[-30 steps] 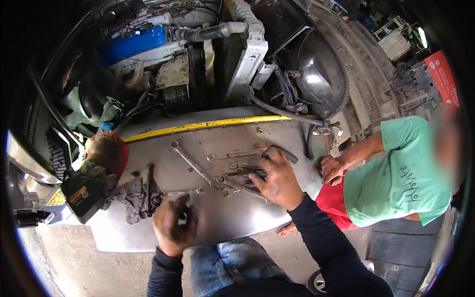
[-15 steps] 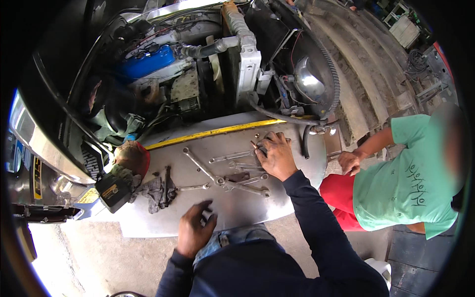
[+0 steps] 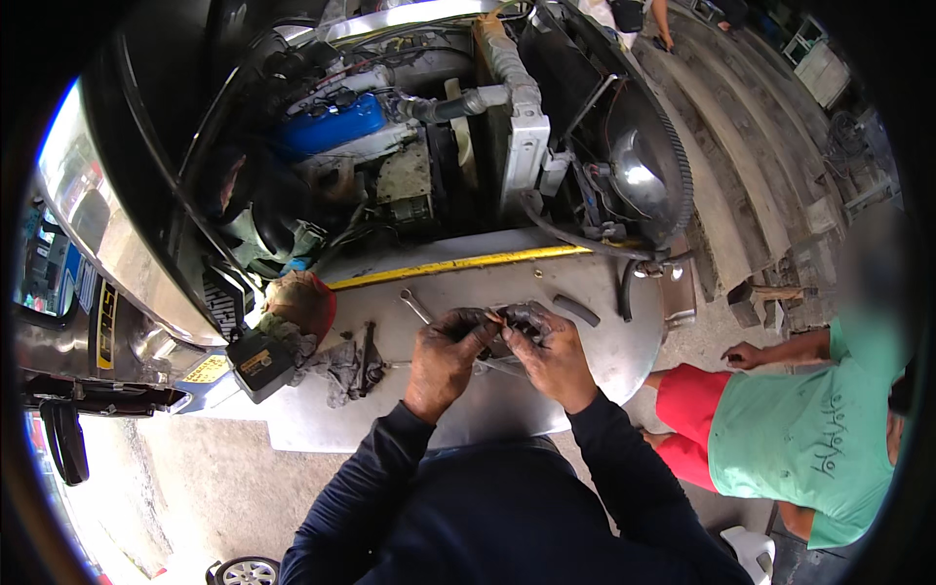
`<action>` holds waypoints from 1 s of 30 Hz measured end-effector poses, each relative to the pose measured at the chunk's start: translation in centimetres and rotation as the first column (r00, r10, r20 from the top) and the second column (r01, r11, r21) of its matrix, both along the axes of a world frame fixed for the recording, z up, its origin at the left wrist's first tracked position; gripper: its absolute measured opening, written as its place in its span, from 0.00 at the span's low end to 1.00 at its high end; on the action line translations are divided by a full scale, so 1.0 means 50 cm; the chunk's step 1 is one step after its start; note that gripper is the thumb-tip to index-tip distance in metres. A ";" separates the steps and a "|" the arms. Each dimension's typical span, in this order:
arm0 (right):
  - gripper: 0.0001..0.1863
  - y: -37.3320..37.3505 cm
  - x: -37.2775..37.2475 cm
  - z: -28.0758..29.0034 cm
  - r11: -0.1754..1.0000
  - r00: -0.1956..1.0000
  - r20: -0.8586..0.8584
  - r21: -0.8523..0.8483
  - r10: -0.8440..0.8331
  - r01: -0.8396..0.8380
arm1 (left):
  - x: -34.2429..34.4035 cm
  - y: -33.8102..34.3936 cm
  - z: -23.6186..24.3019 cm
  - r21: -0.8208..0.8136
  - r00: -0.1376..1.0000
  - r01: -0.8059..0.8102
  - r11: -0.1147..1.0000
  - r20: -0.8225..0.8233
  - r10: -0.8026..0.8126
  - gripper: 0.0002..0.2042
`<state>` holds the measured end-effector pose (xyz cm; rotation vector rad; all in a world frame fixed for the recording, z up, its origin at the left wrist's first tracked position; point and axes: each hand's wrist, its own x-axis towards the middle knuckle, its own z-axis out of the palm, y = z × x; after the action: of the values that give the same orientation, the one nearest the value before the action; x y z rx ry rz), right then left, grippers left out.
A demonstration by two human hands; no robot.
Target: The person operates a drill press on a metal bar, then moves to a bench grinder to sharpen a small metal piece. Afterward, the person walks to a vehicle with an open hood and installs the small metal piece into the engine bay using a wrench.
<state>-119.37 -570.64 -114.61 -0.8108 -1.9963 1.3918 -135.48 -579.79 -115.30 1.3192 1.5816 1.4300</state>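
My left hand and my right hand meet above the grey metal panel, fingertips pinched together. Between them is a small copper-coloured metal piece, mostly hidden by the fingers. Dark grime covers the fingers. Beneath the hands lie several wrenches, largely covered; the ring end of one wrench shows beside my left hand. A tiny brass fitting rests on the panel beyond my right hand. A short black hose piece lies to its right.
Beyond the yellow-edged strip is an open engine bay with a blue engine cover. A grey rag, a dark rod-like tool, a red-and-tan cap and a black box sit left. A person in a green shirt is at right.
My right hand has drawn back from the far part of the panel with the small piece. My left hand has come up to meet it. The person at right has lowered their arm.
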 end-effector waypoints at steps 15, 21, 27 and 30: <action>0.12 0.455 -0.390 -0.392 0.994 0.967 0.241 -0.045 -0.083 0.096 | -0.155 -0.129 -0.069 -0.312 0.917 -0.269 0.911 -0.371 0.144 0.11; 0.16 0.594 -0.592 -0.639 0.964 0.818 0.534 -0.018 -0.216 0.266 | -0.156 -0.287 -0.051 -0.613 0.847 -0.531 0.585 -0.405 0.344 0.10; 0.20 0.598 -0.606 -0.589 0.949 0.884 0.463 -0.242 -0.069 0.201 | -0.146 -0.287 -0.046 -0.645 0.767 -0.599 0.475 -0.292 0.571 0.11; 0.18 0.591 -0.610 -0.583 0.963 0.927 0.374 -0.236 -0.032 0.128 | -0.141 -0.260 -0.054 -0.646 0.765 -0.596 0.476 -0.278 0.580 0.11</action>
<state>-149.85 -541.08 -143.79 -1.3424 -2.0439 1.5621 -142.54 -592.78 -118.02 0.3008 2.4177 0.9159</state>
